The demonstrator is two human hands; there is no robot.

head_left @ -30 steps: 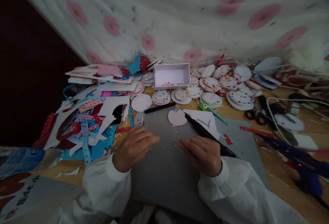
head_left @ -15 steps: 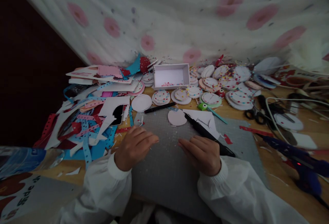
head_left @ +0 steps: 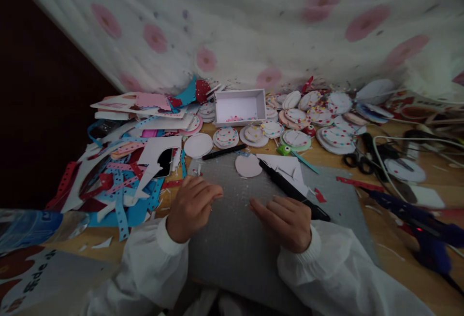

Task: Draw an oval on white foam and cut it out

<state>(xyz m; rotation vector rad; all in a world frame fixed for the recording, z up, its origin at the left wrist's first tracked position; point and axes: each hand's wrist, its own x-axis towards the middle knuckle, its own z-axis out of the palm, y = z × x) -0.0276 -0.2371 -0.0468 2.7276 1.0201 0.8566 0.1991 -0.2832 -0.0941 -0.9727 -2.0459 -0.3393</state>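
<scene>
My left hand [head_left: 195, 206] hovers over the left part of the grey cutting mat [head_left: 232, 243]. Its fingers are curled and the thumb lies near the index finger; anything between them is hidden. On the right, my right hand [head_left: 283, 222] is also closed, index finger pointing inward, and I cannot make out whether a small piece is in the fingertips. Beyond both hands a pale round paper disc [head_left: 248, 165] lies on the mat. A long black tool [head_left: 282, 184], perhaps a knife or pen, rests on white paper [head_left: 294, 167] beside my right hand.
Paper scraps [head_left: 119, 176] pile up at left, near a plastic bottle [head_left: 36, 226]. A white box [head_left: 241, 106] stands at the back among several beaded discs [head_left: 226, 136]. Scissors [head_left: 358, 161] and a blue glue gun [head_left: 416, 224] with a lit red light lie at right.
My left hand has turned slightly and its fingers are more curled. My right fingers have drawn in a little too. The things on the table keep their places.
</scene>
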